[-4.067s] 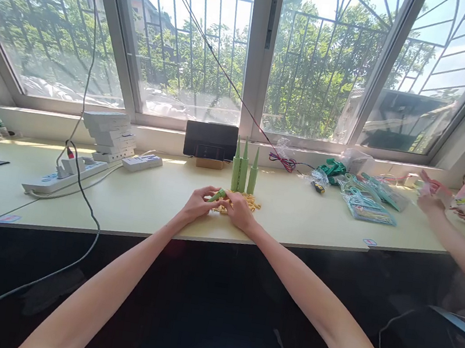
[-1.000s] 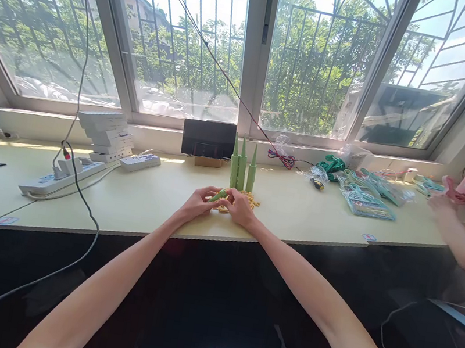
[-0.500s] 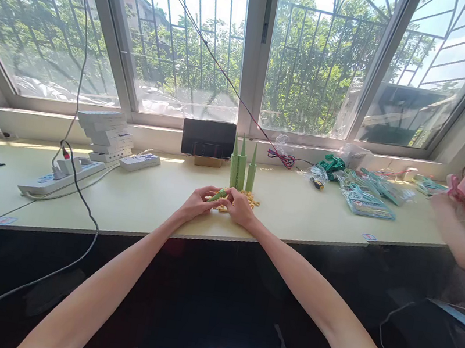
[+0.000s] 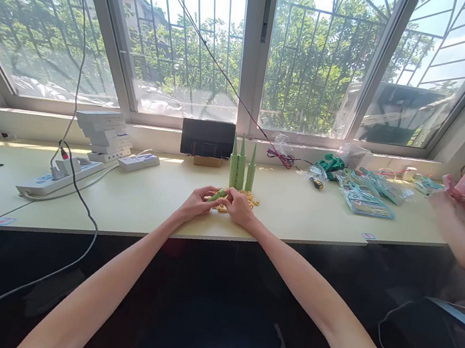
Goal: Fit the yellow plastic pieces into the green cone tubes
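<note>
Near the front of the pale table, my left hand (image 4: pixel 196 203) is closed round a short green cylindrical piece (image 4: pixel 217 195), which lies tilted. My right hand (image 4: pixel 239 207) pinches the same piece at its right end; the fingers hide much of it. Under and behind the hands is a loose pile of small yellow pieces (image 4: pixel 251 199), partly covered. Just beyond the pile stand several green pointed towers (image 4: pixel 238 166), upright and close together, the right one (image 4: pixel 251 171) slightly apart.
A black tablet (image 4: pixel 207 139) leans on a stand at the back. Left are a power strip (image 4: pixel 59 176) with cables and stacked white boxes (image 4: pixel 104 136). Right lie plastic packets (image 4: pixel 367 198) and a yellow-black tool (image 4: pixel 316 183). At far right, another person's hands (image 4: pixel 453 200) hold something pink.
My hands stay in place with the green piece between them, its tilt shifting slightly. The view has shifted a little. At far right the other person's hands have moved together around the pink item.
</note>
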### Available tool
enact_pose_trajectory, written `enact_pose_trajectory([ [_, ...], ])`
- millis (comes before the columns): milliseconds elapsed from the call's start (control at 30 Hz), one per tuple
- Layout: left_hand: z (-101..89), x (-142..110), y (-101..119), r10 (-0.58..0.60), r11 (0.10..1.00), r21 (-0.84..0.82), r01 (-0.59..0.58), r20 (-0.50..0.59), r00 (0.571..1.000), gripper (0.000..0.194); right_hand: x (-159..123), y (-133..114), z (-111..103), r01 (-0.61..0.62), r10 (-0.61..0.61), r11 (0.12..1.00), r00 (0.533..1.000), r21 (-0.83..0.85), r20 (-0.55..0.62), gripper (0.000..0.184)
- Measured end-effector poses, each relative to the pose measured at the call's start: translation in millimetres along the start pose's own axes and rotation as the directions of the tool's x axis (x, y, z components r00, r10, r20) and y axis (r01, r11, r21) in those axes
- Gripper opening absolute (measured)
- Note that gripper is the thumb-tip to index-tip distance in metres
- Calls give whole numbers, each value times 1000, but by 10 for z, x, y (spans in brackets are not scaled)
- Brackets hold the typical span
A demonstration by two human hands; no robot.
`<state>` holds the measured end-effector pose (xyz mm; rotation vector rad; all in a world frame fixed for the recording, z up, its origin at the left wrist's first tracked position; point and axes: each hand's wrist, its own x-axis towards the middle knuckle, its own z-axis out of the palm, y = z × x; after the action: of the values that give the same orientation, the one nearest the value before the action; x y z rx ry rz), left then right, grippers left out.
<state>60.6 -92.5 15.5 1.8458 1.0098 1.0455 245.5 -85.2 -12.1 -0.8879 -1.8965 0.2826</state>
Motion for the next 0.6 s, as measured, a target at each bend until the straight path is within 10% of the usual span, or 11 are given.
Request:
enact_pose_trajectory([
  [600,45,4,62,47,987,-155,-46,4,999,64,25,38,0,-106,108,994,988,28,-110,29],
])
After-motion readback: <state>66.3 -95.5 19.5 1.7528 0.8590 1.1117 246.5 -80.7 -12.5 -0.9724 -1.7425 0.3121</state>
